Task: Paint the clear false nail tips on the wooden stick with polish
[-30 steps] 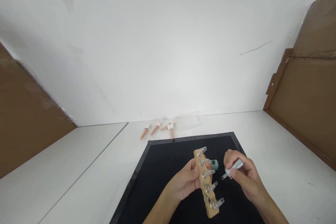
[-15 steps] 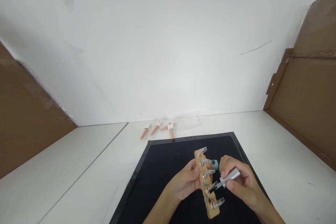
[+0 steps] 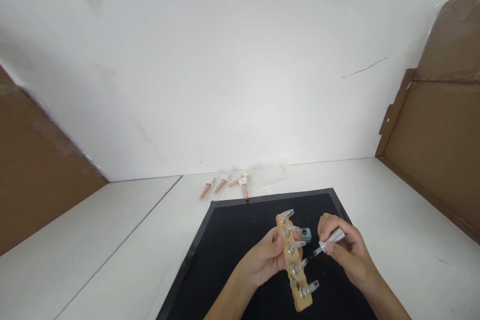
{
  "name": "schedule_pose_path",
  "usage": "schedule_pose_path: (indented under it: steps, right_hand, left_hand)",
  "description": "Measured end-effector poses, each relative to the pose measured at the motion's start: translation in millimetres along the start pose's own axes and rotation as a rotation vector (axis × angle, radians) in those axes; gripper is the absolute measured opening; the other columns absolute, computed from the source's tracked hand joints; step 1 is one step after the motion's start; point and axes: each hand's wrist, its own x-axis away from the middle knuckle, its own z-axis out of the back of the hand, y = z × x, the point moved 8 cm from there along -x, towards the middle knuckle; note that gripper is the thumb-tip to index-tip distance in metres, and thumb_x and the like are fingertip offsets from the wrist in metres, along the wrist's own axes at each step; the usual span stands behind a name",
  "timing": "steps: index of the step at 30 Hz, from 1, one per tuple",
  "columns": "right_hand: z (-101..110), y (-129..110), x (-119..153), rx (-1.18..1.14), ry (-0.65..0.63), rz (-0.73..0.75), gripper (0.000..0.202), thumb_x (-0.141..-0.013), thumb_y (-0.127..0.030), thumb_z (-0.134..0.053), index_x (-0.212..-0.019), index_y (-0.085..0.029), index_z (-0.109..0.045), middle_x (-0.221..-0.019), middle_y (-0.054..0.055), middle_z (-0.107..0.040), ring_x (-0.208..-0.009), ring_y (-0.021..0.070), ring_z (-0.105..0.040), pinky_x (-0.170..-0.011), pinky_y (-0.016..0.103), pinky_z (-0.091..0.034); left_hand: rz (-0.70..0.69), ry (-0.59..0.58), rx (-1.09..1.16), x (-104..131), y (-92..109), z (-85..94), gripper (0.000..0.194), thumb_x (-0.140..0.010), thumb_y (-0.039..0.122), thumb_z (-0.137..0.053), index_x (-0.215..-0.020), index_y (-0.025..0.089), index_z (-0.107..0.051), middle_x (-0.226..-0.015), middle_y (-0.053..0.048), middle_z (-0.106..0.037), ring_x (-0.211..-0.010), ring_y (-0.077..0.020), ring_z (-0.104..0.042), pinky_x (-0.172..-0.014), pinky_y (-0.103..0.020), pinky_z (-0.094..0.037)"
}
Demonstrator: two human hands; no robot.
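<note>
My left hand (image 3: 263, 259) is closed around a wooden strip (image 3: 290, 255), its thumb on the near face. Several clear false nail tips (image 3: 309, 288) stick out to the right from the strip on round metallic mounts. Just behind the strip, by my left fingertips, is a small green nail polish bottle (image 3: 306, 235) with a dark open neck; how it is supported is partly hidden. My right hand (image 3: 348, 252) pinches a nail polish brush by its silver cap (image 3: 335, 239). The dark bristles (image 3: 309, 257) point down-left and meet the end of the second-lowest tip.
A black mat (image 3: 225, 240) with a grey border lies under my hands on the white table (image 3: 150, 240). Several bottles with peach caps (image 3: 205, 190) lie beyond its far edge, beside a clear plastic piece (image 3: 270, 175). Cardboard walls (image 3: 431, 125) stand at both sides.
The brush in my right hand has drawn back slightly up and right, from over the second-lowest tip to its outer end. My left hand keeps the strip nearly still.
</note>
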Motion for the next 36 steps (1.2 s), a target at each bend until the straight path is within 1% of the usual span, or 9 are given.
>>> schedule_pose_path:
  steps: [3, 6, 12, 15, 20, 25, 29, 32, 36]
  right_hand:
    - [2.3, -1.0, -0.6, -0.015, 0.039, 0.008, 0.018, -0.081, -0.036, -0.062, -0.072, -0.021, -0.058, -0.066, 0.0, -0.044, -0.058, 0.015, -0.039, -0.052, 0.026, -0.032]
    - [0.4, -2.8, -1.2, -0.038, 0.037, 0.011, 0.021, -0.081, -0.04, -0.06, -0.074, -0.021, -0.058, -0.066, 0.0, -0.043, -0.056, 0.0147, -0.037, -0.051, 0.027, -0.03]
    - [-12.5, -8.7, -0.4, -0.052, -0.099, 0.038, 0.017, -0.082, -0.039, -0.06, -0.078, -0.022, -0.06, -0.066, 0.0, -0.044, -0.06, 0.0156, -0.041, -0.054, 0.027, -0.031]
    - [-14.7, -8.8, -0.4, -0.019, -0.126, 0.022, 0.016, -0.083, -0.038, -0.06, -0.079, -0.023, -0.061, -0.067, 0.0, -0.044, -0.06, 0.0155, -0.042, -0.055, 0.027, -0.031]
    - [-8.8, -4.9, -0.6, 0.002, -0.081, 0.0, 0.016, -0.084, -0.037, -0.059, -0.079, -0.022, -0.06, -0.068, 0.0, -0.045, -0.06, 0.0153, -0.043, -0.054, 0.027, -0.033]
    - [-2.6, -2.3, -1.2, 0.046, -0.035, 0.002, 0.019, -0.083, -0.039, -0.059, -0.076, -0.021, -0.058, -0.068, 0.0, -0.045, -0.059, 0.0157, -0.043, -0.053, 0.027, -0.034]
    - [2.9, -0.3, -1.0, 0.019, 0.02, -0.009, 0.019, -0.082, -0.038, -0.06, -0.074, -0.021, -0.058, -0.067, 0.0, -0.044, -0.058, 0.015, -0.041, -0.053, 0.026, -0.033]
    - [2.2, -0.1, -0.7, -0.038, 0.015, -0.013, 0.017, -0.082, -0.037, -0.061, -0.075, -0.022, -0.059, -0.067, -0.001, -0.043, -0.055, 0.0133, -0.038, -0.051, 0.025, -0.032]
    - [-4.7, -1.2, -0.8, -0.083, -0.035, -0.03, 0.017, -0.081, -0.038, -0.062, -0.078, -0.021, -0.061, -0.066, -0.001, -0.043, -0.055, 0.013, -0.038, -0.051, 0.025, -0.031]
  left_hand:
    - [-0.012, -0.013, -0.003, 1.1, 2.4, -2.2, 0.031, -0.063, 0.033, -0.074, -0.085, 0.014, -0.063, -0.078, -0.002, -0.059, -0.068, -0.0099, -0.057, -0.062, -0.021, -0.04]
    - [-0.012, -0.017, -0.006, 1.2, 3.6, -3.5, 0.031, -0.063, 0.033, -0.074, -0.084, 0.014, -0.063, -0.078, -0.002, -0.059, -0.067, -0.0093, -0.057, -0.063, -0.021, -0.04]
    - [0.011, 0.019, -0.01, -1.6, 1.6, 0.9, 0.034, -0.062, 0.033, -0.074, -0.087, 0.014, -0.063, -0.077, -0.002, -0.059, -0.068, -0.0098, -0.057, -0.063, -0.022, -0.04]
    - [0.007, 0.021, -0.006, -2.6, 0.9, 1.9, 0.032, -0.063, 0.032, -0.074, -0.087, 0.013, -0.063, -0.077, -0.002, -0.06, -0.067, -0.0103, -0.057, -0.062, -0.022, -0.04]
    - [0.007, 0.002, -0.011, -1.7, 0.2, -0.5, 0.033, -0.063, 0.032, -0.074, -0.087, 0.013, -0.062, -0.078, -0.003, -0.06, -0.067, -0.01, -0.057, -0.062, -0.021, -0.04]
    - [0.01, -0.005, -0.005, 0.5, 1.3, -1.9, 0.031, -0.064, 0.032, -0.073, -0.085, 0.013, -0.063, -0.077, -0.003, -0.058, -0.069, -0.0101, -0.057, -0.061, -0.02, -0.041]
    - [0.003, -0.01, -0.003, 1.7, 1.6, -0.6, 0.03, -0.065, 0.032, -0.073, -0.086, 0.013, -0.064, -0.079, -0.003, -0.059, -0.068, -0.0094, -0.057, -0.062, -0.021, -0.042]
    - [0.009, -0.015, -0.005, 1.5, 0.8, -0.1, 0.03, -0.065, 0.031, -0.073, -0.086, 0.013, -0.063, -0.079, -0.002, -0.058, -0.068, -0.0092, -0.057, -0.063, -0.021, -0.042]
    - [0.032, 0.001, -0.03, -0.3, -1.1, -0.3, 0.032, -0.063, 0.032, -0.074, -0.087, 0.014, -0.063, -0.078, -0.002, -0.059, -0.068, -0.0094, -0.058, -0.062, -0.02, -0.042]
